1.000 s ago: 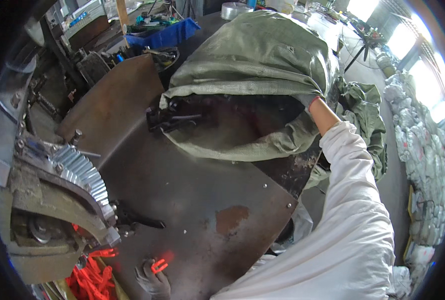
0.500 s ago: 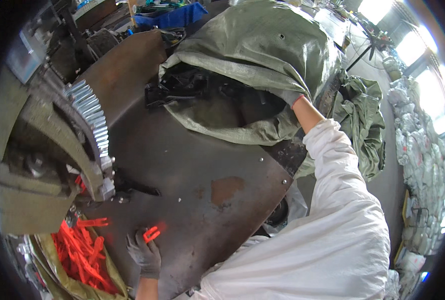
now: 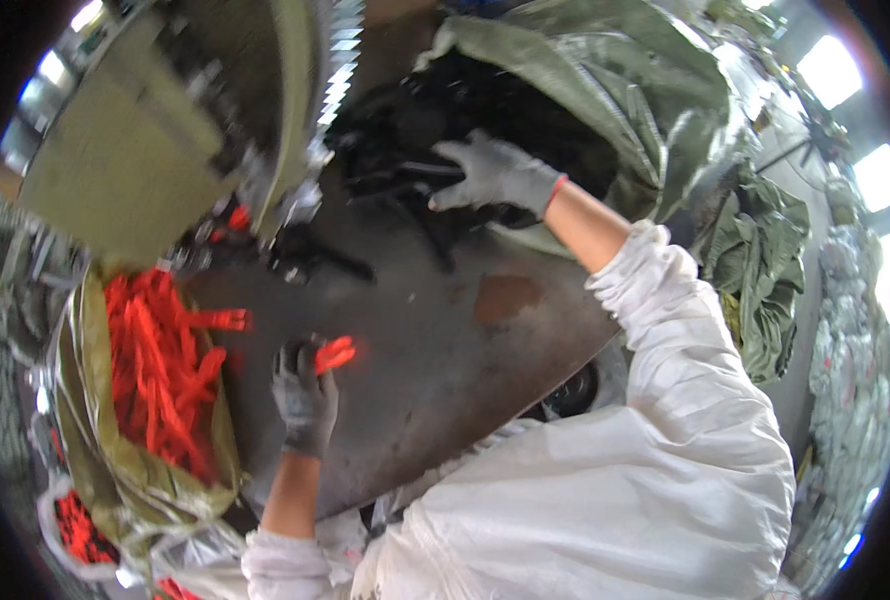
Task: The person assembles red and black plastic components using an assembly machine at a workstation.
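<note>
My left hand (image 3: 305, 395), in a grey glove, is closed on a small red forked plastic piece (image 3: 335, 355) just above the metal table (image 3: 415, 400). My right hand (image 3: 495, 178), gloved too, is spread open over black plastic parts (image 3: 400, 185) by the mouth of a large green woven sack (image 3: 655, 120). It holds nothing that I can see. The black parts lie partly in the sack's mouth and partly on the table. An olive bag (image 3: 230, 430) full of red plastic pieces (image 3: 155, 370) stands left of my left hand.
A heavy machine (image 3: 125, 170) with an olive cover and a row of metal teeth (image 3: 343, 60) overhangs the table's left side. A crumpled green sack (image 3: 760, 270) lies beyond the table's right edge. Stacked pale bags (image 3: 850, 340) line the far right.
My right hand has let go of the sack's rim, moved left and spread open. More black parts now show at the sack's mouth. My left hand still holds the red piece. The view has shifted.
</note>
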